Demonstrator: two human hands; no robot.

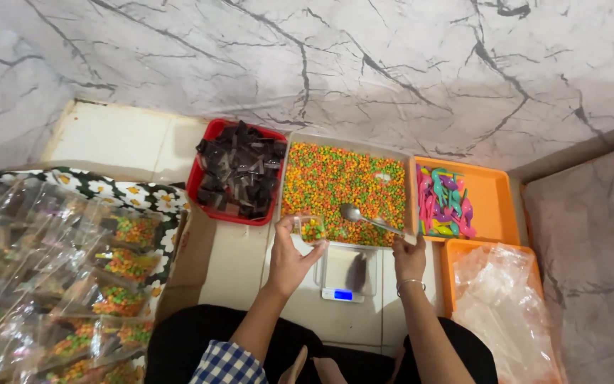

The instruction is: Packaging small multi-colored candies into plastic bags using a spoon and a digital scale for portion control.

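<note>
My left hand (pixel 290 257) holds a small clear cup (pixel 311 229) partly filled with colourful candy beads, at the near edge of the grey tray (pixel 401 152) full of orange, green and yellow beads. My right hand (pixel 409 257) grips the handle of a metal spoon (pixel 365 217); its bowl rests over the beads in that tray. A small digital scale (pixel 348 272) with a lit blue display sits just below, between both hands.
A red tray (pixel 211 135) of dark pieces stands left of the bead tray. An orange tray (pixel 495 195) with colourful plastic pieces is on the right, and below it another orange tray (pixel 450 250) holds clear bags. Several filled clear packets (pixel 119 274) lie at left on a floral cloth.
</note>
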